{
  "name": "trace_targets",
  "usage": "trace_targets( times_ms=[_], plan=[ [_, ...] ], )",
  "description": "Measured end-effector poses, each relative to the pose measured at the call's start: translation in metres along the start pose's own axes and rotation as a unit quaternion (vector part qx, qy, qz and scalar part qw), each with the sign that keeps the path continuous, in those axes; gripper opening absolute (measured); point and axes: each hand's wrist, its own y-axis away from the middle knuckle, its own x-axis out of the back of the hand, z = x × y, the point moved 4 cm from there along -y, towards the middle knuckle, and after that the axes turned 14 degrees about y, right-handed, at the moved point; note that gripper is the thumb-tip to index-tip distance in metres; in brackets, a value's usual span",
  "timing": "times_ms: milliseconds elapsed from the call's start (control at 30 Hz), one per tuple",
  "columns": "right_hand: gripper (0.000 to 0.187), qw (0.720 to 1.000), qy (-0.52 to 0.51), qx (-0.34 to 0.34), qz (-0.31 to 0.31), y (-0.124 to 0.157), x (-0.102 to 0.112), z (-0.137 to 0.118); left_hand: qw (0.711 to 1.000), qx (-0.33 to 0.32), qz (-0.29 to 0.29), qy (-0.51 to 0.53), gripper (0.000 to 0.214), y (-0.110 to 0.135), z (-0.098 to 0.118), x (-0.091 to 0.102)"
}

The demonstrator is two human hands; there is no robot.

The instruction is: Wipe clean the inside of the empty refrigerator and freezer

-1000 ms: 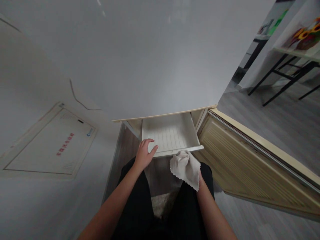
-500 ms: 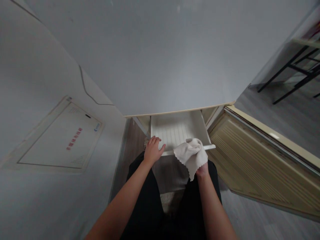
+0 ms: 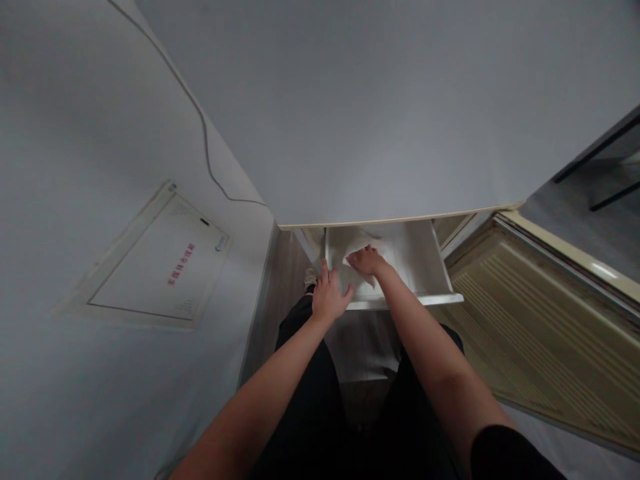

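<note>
A white drawer (image 3: pixel 410 257) with a ribbed floor is pulled out of the fridge-like cabinet. Inside it, my right hand (image 3: pixel 367 260) presses a pale cloth (image 3: pixel 371 277) against the drawer's floor, with the fingers closed over it. Part of the cloth is hidden beneath the palm. At the drawer's front left corner rests my left hand (image 3: pixel 330 293), its fingers and thumb spread along the rim with nothing held in them.
To the right, the cabinet's yellowish ribbed door (image 3: pixel 540 327) stands wide open. A wall panel (image 3: pixel 160 263) with red writing is on the left, and a cable (image 3: pixel 205 133) runs down that wall. My knees are just in front of the drawer.
My right hand has moved from the drawer's front right edge, forward and left into the drawer, bringing the cloth down onto its floor. My left hand remains at the left corner. The view has shifted.
</note>
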Motion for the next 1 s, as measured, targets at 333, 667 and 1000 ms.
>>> trace_targets(
  times_ms=[333,667,1000],
  plan=[
    [0.101,0.993,0.119,0.023,0.006,-0.062,-0.026,-0.030,1.000,0.002,-0.021,0.019,0.062,0.000,-0.003,0.000],
    [0.099,0.989,0.111,-0.096,-0.016,-0.058,-0.029,0.049,1.000,-0.006,-0.011,-0.004,0.049,0.003,-0.002,0.000],
    [0.082,0.967,0.117,-0.223,-0.033,-0.023,-0.041,0.142,1.000,-0.016,-0.018,-0.009,0.041,0.003,0.002,0.000]
  ],
)
